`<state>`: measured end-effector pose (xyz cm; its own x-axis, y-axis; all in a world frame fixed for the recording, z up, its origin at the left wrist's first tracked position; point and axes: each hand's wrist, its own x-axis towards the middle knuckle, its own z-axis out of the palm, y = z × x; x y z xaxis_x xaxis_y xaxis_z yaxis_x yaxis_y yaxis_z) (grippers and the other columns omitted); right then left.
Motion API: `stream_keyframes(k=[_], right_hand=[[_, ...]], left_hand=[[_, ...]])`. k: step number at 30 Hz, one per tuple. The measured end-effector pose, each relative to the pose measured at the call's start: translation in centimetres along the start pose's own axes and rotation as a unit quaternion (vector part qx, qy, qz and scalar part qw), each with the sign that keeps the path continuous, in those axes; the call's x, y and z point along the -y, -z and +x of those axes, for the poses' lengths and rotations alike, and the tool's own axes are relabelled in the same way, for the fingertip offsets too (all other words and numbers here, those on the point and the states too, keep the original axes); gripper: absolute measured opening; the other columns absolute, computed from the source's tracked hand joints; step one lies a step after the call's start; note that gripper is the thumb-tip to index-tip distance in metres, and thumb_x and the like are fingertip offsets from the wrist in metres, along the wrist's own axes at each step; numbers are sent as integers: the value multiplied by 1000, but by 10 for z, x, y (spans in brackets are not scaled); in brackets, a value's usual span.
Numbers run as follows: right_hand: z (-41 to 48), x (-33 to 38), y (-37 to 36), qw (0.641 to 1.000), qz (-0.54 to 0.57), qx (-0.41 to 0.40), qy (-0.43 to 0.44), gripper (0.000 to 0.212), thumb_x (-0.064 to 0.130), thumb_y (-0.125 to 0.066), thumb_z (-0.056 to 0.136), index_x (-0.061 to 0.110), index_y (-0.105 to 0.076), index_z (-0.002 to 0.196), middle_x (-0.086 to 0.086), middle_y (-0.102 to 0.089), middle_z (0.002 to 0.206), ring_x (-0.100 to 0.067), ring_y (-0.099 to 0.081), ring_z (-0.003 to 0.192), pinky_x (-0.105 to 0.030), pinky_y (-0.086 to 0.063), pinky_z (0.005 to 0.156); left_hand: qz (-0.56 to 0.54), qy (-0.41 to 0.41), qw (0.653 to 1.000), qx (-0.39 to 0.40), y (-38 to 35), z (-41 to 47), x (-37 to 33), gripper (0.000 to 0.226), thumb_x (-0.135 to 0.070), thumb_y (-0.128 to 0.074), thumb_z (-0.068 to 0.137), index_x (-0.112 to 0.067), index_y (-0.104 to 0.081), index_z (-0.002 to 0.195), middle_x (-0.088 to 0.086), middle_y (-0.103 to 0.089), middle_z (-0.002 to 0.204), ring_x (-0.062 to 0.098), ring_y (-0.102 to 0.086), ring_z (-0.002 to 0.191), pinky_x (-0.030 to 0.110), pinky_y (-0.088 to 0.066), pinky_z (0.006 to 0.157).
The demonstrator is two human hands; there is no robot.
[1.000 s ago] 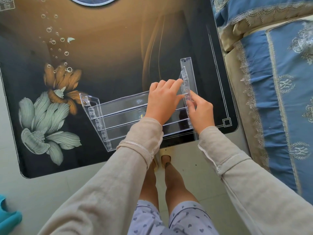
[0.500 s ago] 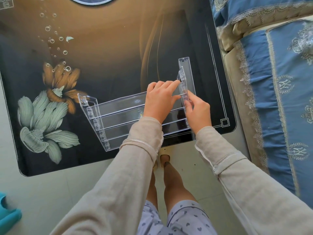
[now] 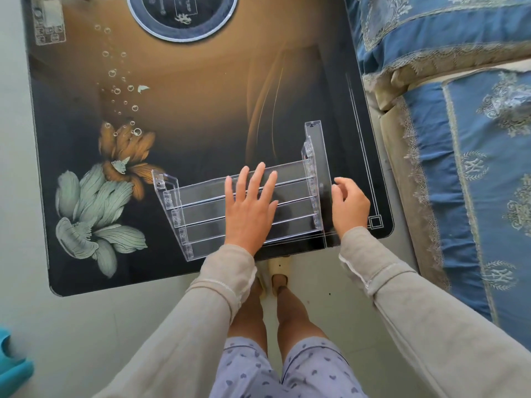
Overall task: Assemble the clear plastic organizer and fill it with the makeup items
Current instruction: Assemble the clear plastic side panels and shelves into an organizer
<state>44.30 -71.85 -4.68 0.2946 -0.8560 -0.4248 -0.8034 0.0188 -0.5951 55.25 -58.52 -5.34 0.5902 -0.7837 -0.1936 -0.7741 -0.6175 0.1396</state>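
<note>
- One dark, flower-printed table [image 3: 201, 96] carries the work.
- Clear organizer [image 3: 201, 209] lies under the left fingers, with its long axis running left to right.
- Left hand [image 3: 250, 211] rests flat on the shelves, fingers straight and spread.
- Right hand [image 3: 352, 206] is loosely curled and holds nothing.
- Right side panel [image 3: 314, 168] sits just left of the right fingertips, its long axis running away from the person. I judge this hand the nearer one for seating it.

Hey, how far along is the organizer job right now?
Looks done: the clear organizer lies on the table with its shelves seemingly joined at both ends. In hand: the left hand spreads flat over the shelves, the right hand hovers loosely curled beside the right side panel, holding nothing. Left: standing it up and filling it; no makeup items are in view.
</note>
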Motion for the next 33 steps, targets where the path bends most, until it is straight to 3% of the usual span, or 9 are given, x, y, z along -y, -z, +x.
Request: stream_keyframes(k=[5,7,10,13,16,20,24,27,33], right_hand=[[18,-6,-12,996,-70,21,-47,28,14,-51,92,6,-55,118,-17,-59,117,-29,-55,109,-28,-42,88],[24,-5,-17,995,-94,8,-45,24,12,-50,91,6,-57,113,-16,-57,116,-30,-55,107,-26,-37,79],[30,-4,-20,991,-115,-20,-58,21,8,-46,92,4,-60,107,-18,-57,118,-33,-54,109,-32,-42,84],[29,-3,-18,991,-102,-43,-77,22,8,-39,94,3,-57,105,-19,-59,117,-34,-54,108,-37,-43,87],[25,0,-7,992,-82,-70,-73,23,7,-33,94,6,-53,106,-21,-63,111,-36,-56,101,-37,-42,78],[18,15,12,995,-48,-81,21,25,12,-33,95,10,-53,109,-19,-67,103,-35,-58,96,-36,-43,78],[4,45,20,988,-41,-28,145,29,36,-46,92,12,-56,105,-8,-63,86,-24,-53,78,-29,-40,73],[-9,72,11,960,-107,40,257,36,37,-59,86,11,-52,110,1,-57,85,-20,-54,75,-29,-45,73],[-18,115,-22,861,-271,115,415,40,37,-61,84,14,-57,117,-9,-63,104,-29,-63,88,-37,-52,78]], left_hand=[[10,42,999,33,-11,-17,18,60,-44,-41,93,-24,-21,146,6,-17,157,31,-16,145,50,-2,116],[20,29,998,44,-13,-17,18,63,-47,-39,93,-24,-14,147,5,-12,158,30,-14,145,50,-5,117],[15,18,999,46,-13,-18,20,64,-46,-39,93,-24,-12,147,6,-11,158,30,-16,145,49,-14,117],[-3,15,999,52,-11,-20,23,62,-44,-38,94,-24,-11,147,5,-9,159,30,-14,145,48,-12,118],[-38,10,998,54,-2,-22,26,58,-38,-38,96,-24,-16,147,4,-13,158,29,-13,145,45,-8,119],[-107,46,993,11,17,-31,41,44,-24,-46,94,-17,-41,138,7,-37,148,28,-27,141,44,-14,118],[-169,90,974,-122,40,-40,66,23,-6,-59,83,-7,-68,104,12,-69,108,32,-61,109,45,-44,98],[-185,158,954,-177,52,-41,83,25,-4,-58,80,-6,-67,104,12,-68,104,31,-61,102,41,-48,87],[-286,357,877,-145,58,-29,111,41,-6,-53,86,-7,-48,126,13,-50,129,28,-43,117,36,-36,98]])
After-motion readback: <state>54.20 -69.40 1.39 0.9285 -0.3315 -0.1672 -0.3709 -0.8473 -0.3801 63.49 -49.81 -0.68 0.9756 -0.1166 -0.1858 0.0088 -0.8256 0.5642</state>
